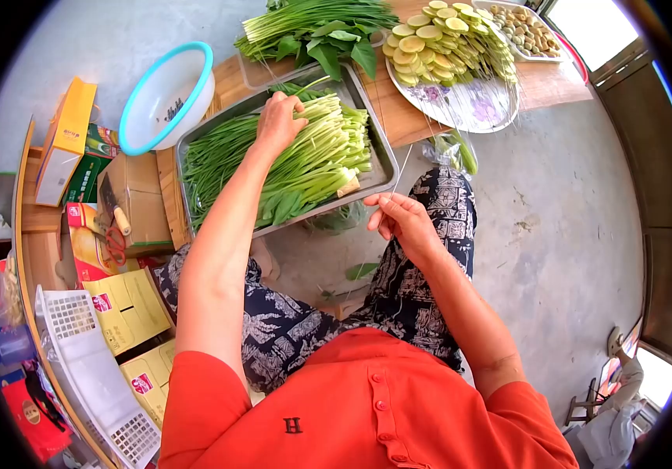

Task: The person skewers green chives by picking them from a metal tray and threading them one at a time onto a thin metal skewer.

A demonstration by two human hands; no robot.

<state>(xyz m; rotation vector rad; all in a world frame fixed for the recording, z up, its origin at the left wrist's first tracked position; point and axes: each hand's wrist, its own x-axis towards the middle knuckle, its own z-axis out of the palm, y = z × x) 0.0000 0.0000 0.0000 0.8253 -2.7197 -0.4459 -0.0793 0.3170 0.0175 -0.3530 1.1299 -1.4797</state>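
Note:
In front of me a metal tray (387, 173) holds long thin green stalks (223, 156), paler cut stems (328, 125) and some leaves. A small tan block-like bundle (348, 186) lies at its near right corner. My left hand (280, 121) is over the stalks with its fingers curled closed; whatever is in them is hidden. Just off the tray's right corner, my right hand (405, 223) pinches a thin pale stick (403, 166), which points upward and slightly right.
Beyond the tray lie more greens (316, 31). A floral plate (480, 109) bears skewered round slices (437, 39), beside a tray of small brownish pieces (531, 31). A blue-rimmed bowl (137, 105), scissors (116, 246), a knife (119, 215), boxes (125, 309) and a white basket (90, 367) are left.

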